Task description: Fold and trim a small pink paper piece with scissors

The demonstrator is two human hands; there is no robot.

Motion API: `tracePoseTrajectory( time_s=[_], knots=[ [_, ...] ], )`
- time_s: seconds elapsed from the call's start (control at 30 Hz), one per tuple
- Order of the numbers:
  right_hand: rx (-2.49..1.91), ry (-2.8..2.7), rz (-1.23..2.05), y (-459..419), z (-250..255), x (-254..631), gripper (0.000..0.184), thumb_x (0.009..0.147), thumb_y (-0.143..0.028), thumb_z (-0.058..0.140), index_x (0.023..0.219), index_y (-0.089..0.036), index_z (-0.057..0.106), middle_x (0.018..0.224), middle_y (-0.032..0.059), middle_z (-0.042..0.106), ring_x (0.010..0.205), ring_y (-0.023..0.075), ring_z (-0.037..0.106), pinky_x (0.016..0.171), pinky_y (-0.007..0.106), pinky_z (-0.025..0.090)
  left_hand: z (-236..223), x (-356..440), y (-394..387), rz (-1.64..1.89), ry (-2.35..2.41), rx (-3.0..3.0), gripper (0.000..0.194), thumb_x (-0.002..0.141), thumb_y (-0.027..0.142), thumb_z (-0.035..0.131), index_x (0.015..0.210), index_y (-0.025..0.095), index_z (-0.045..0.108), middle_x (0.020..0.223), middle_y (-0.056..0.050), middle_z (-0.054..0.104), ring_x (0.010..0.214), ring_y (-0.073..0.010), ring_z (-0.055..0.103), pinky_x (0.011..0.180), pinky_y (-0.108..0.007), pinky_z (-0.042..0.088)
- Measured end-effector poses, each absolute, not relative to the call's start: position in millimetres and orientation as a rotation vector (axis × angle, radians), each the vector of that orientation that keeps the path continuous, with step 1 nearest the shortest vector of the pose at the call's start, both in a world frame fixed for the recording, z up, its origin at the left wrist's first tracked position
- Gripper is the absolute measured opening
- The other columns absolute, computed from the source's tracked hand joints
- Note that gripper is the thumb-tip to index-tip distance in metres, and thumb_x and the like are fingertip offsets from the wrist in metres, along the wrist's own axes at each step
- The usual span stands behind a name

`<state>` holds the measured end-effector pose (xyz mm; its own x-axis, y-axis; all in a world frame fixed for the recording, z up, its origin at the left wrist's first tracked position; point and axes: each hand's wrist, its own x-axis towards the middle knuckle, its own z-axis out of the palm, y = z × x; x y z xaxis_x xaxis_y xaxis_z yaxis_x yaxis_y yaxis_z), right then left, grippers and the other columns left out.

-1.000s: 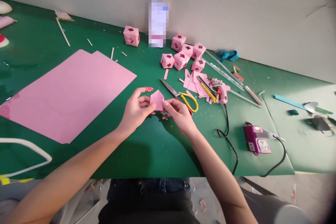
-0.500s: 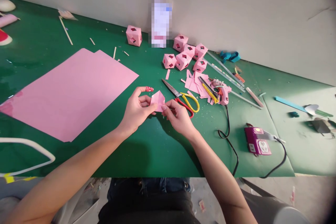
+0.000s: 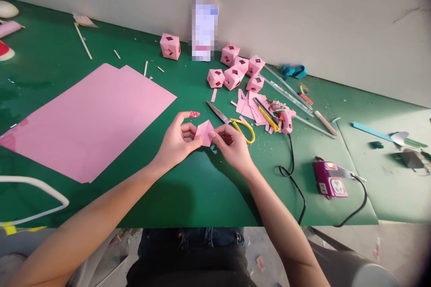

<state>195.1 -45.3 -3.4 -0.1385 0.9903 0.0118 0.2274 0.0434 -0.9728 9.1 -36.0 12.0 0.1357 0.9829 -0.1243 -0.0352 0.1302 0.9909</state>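
Between my two hands is a small folded piece of pink paper, held above the green table. My left hand pinches its left side between thumb and fingers, with the index finger, wrapped in something red and white, raised clear. My right hand grips its right edge with thumb and bent fingers. Just beyond the right hand lie scissors with yellow and red handles; the red loop is now hidden by that hand. Several pink folded paper cubes with diamond-shaped openings stand farther back.
Large pink sheets lie at left. Right of the scissors are pink paper strips, a yellow utility knife and a pink glue gun with a trailing cord. A purple power socket sits at right. A blurred phone-like screen leans on the wall.
The folded pink paper has tilted and shifted slightly right and down between my hands. My right hand has turned a little and now covers the scissors' red handle.
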Motion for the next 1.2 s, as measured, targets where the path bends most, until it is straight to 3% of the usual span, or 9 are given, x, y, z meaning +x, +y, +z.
tracePoseTrajectory(
  time_s=[0.2, 0.37, 0.67, 0.83, 1.03, 1.2],
  knots=[
    [-1.264, -1.473, 1.059, -49, -4, 189, 0.039, 0.097, -0.058, 0.066, 0.079, -0.024, 0.058, 0.076, 0.0001, 0.063, 0.068, 0.0160, 0.059, 0.062, 0.031, 0.047, 10, 11, -37, 1.047, 1.125, 1.148, 0.058, 0.073, 0.023, 0.080, 0.124, 0.022, 0.051, 0.084, 0.003, 0.070, 0.072, -0.0136, 0.072, 0.070, -0.026, 0.059],
    [-1.327, -1.440, 0.999, -51, -3, 182, 0.037, 0.095, -0.059, 0.068, 0.082, -0.025, 0.059, 0.078, 0.0009, 0.066, 0.069, 0.0171, 0.061, 0.062, 0.031, 0.048, 10, 12, -35, 1.085, 1.081, 1.053, 0.056, 0.077, 0.030, 0.080, 0.123, 0.022, 0.050, 0.084, 0.003, 0.071, 0.076, -0.0175, 0.077, 0.077, -0.033, 0.064],
    [-1.237, -1.212, 1.201, -52, -9, 172, 0.047, 0.089, -0.064, 0.072, 0.077, -0.025, 0.049, 0.069, -0.0021, 0.063, 0.063, 0.0153, 0.060, 0.059, 0.030, 0.051, 12, 14, -35, 1.093, 1.077, 0.945, 0.067, 0.073, 0.037, 0.090, 0.127, 0.020, 0.053, 0.084, 0.000, 0.076, 0.073, -0.0165, 0.076, 0.076, -0.032, 0.064],
    [-1.199, -1.165, 1.227, -48, 1, 180, 0.043, 0.084, -0.065, 0.078, 0.090, -0.025, 0.065, 0.085, 0.0011, 0.070, 0.072, 0.0163, 0.064, 0.062, 0.031, 0.055, 12, 10, -32, 1.081, 1.099, 0.968, 0.066, 0.072, 0.036, 0.090, 0.126, 0.021, 0.054, 0.079, 0.002, 0.074, 0.072, -0.0179, 0.076, 0.075, -0.034, 0.065],
    [-1.142, -1.017, 1.414, -42, 4, 194, 0.040, 0.081, -0.063, 0.081, 0.077, -0.025, 0.070, 0.077, 0.0007, 0.067, 0.068, 0.0153, 0.061, 0.063, 0.031, 0.056, 17, 7, -31, 1.002, 1.074, 1.005, 0.067, 0.072, 0.033, 0.089, 0.128, 0.021, 0.054, 0.079, 0.002, 0.072, 0.072, -0.0199, 0.076, 0.071, -0.034, 0.065],
    [-1.073, -1.010, 1.597, -41, 8, 199, 0.038, 0.076, -0.056, 0.088, 0.093, -0.024, 0.076, 0.077, -0.0006, 0.069, 0.068, 0.0137, 0.061, 0.059, 0.026, 0.053, 20, 6, -32, 0.959, 1.050, 1.031, 0.066, 0.072, 0.031, 0.089, 0.127, 0.021, 0.054, 0.077, 0.003, 0.071, 0.071, -0.0186, 0.075, 0.069, -0.031, 0.064]
  ],
)
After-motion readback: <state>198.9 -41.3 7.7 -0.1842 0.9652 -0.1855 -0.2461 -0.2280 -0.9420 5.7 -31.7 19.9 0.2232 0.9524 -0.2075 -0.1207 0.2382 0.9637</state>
